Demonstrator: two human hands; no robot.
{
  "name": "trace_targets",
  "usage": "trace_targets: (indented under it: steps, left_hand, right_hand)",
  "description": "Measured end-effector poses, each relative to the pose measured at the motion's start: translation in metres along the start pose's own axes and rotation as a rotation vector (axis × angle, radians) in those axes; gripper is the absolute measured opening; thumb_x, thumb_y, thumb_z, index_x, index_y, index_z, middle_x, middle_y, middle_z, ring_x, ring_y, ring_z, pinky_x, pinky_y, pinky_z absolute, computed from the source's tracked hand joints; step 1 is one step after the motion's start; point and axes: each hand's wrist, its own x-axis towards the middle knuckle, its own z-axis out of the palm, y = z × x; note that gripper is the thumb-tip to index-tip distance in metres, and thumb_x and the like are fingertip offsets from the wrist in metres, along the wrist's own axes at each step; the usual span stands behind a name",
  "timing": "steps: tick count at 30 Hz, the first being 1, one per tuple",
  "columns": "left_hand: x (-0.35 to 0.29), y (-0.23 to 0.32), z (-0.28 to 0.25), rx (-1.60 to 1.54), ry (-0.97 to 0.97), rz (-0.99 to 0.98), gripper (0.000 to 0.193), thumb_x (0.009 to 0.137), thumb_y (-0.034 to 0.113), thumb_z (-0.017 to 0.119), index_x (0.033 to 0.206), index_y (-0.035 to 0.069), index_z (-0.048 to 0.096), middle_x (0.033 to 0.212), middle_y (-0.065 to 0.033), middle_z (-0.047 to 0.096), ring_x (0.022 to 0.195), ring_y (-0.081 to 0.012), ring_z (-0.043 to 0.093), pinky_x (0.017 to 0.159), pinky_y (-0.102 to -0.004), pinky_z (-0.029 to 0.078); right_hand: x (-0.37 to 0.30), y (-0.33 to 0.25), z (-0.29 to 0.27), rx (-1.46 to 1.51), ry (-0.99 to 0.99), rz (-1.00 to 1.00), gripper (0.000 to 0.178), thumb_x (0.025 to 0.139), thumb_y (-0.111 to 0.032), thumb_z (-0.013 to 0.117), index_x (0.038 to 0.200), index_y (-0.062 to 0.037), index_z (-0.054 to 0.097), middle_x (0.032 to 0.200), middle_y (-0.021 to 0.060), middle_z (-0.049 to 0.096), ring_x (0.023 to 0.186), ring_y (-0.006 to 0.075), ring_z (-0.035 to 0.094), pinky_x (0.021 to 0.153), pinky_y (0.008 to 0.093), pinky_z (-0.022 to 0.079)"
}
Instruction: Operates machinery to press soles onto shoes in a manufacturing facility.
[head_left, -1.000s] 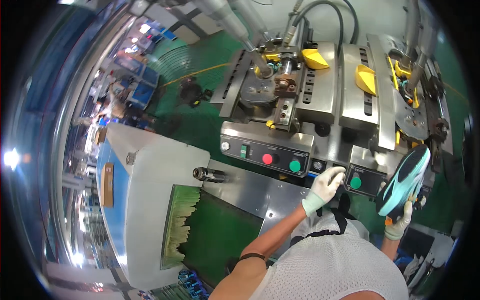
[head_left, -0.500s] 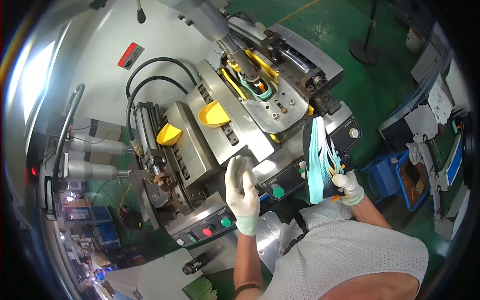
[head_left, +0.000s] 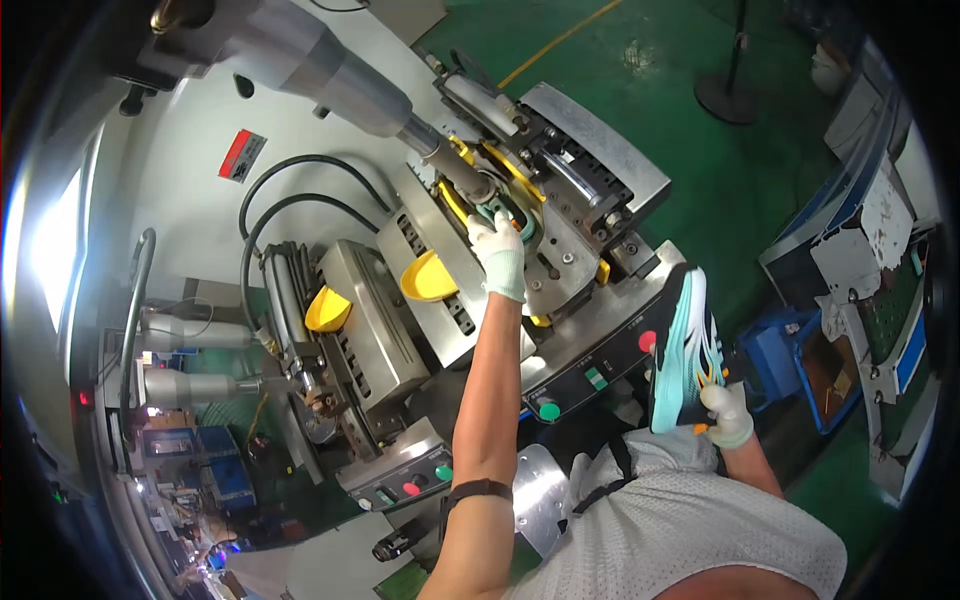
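A turquoise and black sneaker (head_left: 528,228) sits in the press clamp, under the metal ram (head_left: 462,172) and between yellow pads (head_left: 520,175). My left hand (head_left: 496,252), in a white glove, reaches over the machine with its fingers bent against this sneaker's near side, partly covering it. On the right, my gloved right hand (head_left: 728,412) grips a second sneaker (head_left: 685,345) by its lower end. That sneaker stands on end, its turquoise and white sole side facing left and up, with orange parts near my fingers.
Two yellow curved pads (head_left: 429,277) sit on the left station's metal blocks. Along the front run control panels with a red button (head_left: 647,342) and a green button (head_left: 549,411). Blue bins (head_left: 770,355) and a cluttered rack (head_left: 870,240) stand at the right. Black hoses (head_left: 300,200) loop behind.
My left hand has gone from above the front panel forward to the clamped sneaker. My right hand, holding the other sneaker, has shifted slightly right and down. The view has shifted too.
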Motion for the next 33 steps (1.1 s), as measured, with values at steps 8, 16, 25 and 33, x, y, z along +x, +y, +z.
trace_targets:
  steps: [8,16,25,33]
  left_hand:
    - [0.031,-0.011,0.068,0.264,-0.347,-0.053,0.044,0.09,0.023,0.068,0.119,-0.004,0.05,0.114,-0.0259,0.063,0.103,-0.0351,0.068,0.088,-0.041,0.053]
    - [0.014,0.014,-0.02,-0.691,-0.404,-0.426,0.028,0.088,0.012,0.07,0.112,-0.003,0.066,0.101,-0.0099,0.071,0.088,-0.0192,0.07,0.076,-0.033,0.057]
    - [-0.223,-0.037,-0.245,-0.678,-0.317,-0.203,0.039,0.09,0.006,0.065,0.126,0.0,0.051,0.111,-0.0042,0.061,0.097,-0.0105,0.058,0.083,-0.025,0.049]
    - [-0.479,-0.157,-0.331,-0.187,0.168,-0.752,0.056,0.084,0.011,0.071,0.133,-0.004,0.05,0.122,-0.0168,0.061,0.108,-0.0269,0.062,0.096,-0.038,0.049]
  right_hand:
    - [-0.029,-0.006,-0.036,-0.054,0.112,-0.004,0.086,0.076,-0.018,0.085,0.149,-0.0017,0.042,0.14,0.0076,0.055,0.127,0.0211,0.055,0.107,0.0383,0.044]
    - [0.02,-0.032,-0.002,-0.336,0.094,-0.07,0.059,0.086,-0.025,0.072,0.137,-0.0027,0.052,0.119,0.007,0.065,0.105,0.0176,0.066,0.089,0.0333,0.056]
    - [0.272,-0.018,0.152,-0.734,-0.329,0.326,0.041,0.092,-0.026,0.072,0.119,0.0031,0.064,0.104,0.0089,0.07,0.091,0.0146,0.066,0.08,0.0299,0.054]
    - [0.41,0.162,0.2,-1.658,-0.112,0.005,0.074,0.083,-0.04,0.072,0.134,0.0074,0.045,0.125,0.0304,0.062,0.115,0.0426,0.063,0.097,0.0466,0.05]
